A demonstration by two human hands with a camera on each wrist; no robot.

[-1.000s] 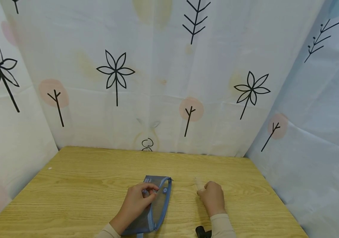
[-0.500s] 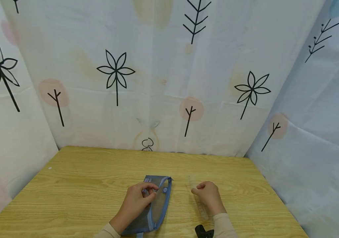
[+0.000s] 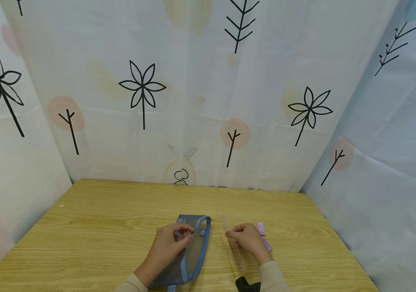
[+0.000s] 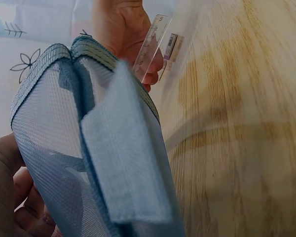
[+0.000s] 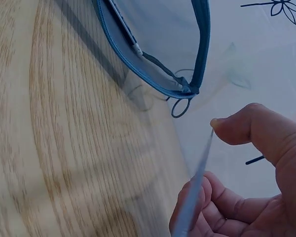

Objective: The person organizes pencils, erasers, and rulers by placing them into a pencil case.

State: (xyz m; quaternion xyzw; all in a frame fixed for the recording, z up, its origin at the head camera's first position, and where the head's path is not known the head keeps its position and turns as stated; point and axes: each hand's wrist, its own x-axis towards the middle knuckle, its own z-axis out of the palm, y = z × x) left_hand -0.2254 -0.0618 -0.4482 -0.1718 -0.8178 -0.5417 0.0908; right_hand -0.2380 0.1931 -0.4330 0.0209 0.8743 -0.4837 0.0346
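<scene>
A blue mesh pencil case (image 3: 197,259) lies on the table with its zipped mouth open to the right. My left hand (image 3: 169,245) pinches the near side of that mouth, thumb and fingers curled at its edge. Between the thumb and fingers of my right hand (image 3: 249,240) is a clear plastic ruler (image 3: 236,256), held slightly to the right of the case. The right wrist view shows the ruler (image 5: 195,190) edge-on below the case's mouth (image 5: 202,44), where a slim dark stick-like item (image 5: 121,22) lies inside. A grey-blue fabric tab (image 4: 128,158) fills the left wrist view.
Right of my right hand lie a light purple piece (image 3: 261,228) and a darker purple piece (image 3: 266,244). A black device (image 3: 247,286) sits by my right sleeve. The patterned curtain (image 3: 186,101) closes off the back of the wooden table (image 3: 94,239).
My right hand has brought the ruler leftward, closer to the pencil case, turning it to show its length. The purple pieces have come into sight behind that hand. My left hand has stayed put.
</scene>
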